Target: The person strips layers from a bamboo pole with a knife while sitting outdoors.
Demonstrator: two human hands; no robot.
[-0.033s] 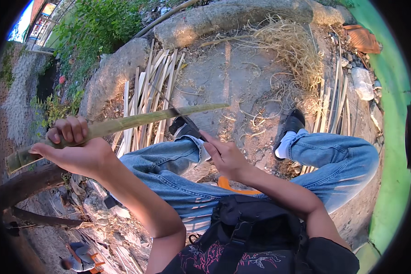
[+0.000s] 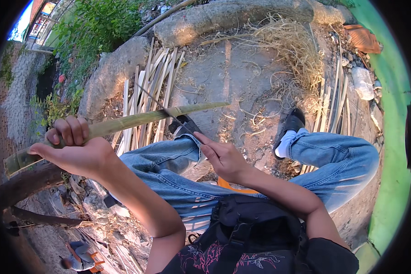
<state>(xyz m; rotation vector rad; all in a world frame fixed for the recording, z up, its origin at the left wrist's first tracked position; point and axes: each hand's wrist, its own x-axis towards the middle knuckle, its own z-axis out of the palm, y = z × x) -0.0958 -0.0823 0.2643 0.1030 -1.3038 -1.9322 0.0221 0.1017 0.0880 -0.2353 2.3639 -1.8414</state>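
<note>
A long green split bamboo piece (image 2: 137, 119) slants across the view, with a thick end at the left and a thin tip at the right. My left hand (image 2: 75, 144) is closed round its thick end. In my right hand (image 2: 226, 160) is a knife (image 2: 154, 99) with a long, thin, dark blade. Its handle is mostly hidden by my fingers. The blade crosses the bamboo and appears to touch it, right of the middle.
Pale bamboo strips (image 2: 146, 98) lie beyond my left foot, with more strips (image 2: 335, 105) at the right. Curly shavings (image 2: 294, 55) are heaped at the far right. A dark log (image 2: 29, 185) stands under the bamboo's thick end. A green wall (image 2: 395, 137) rises at the right. Another person (image 2: 80, 255) sits at lower left.
My right hand has shifted slightly left, and the blade now crosses the bamboo a little further left, at a flatter angle. My left hand and the bamboo have hardly moved.
</note>
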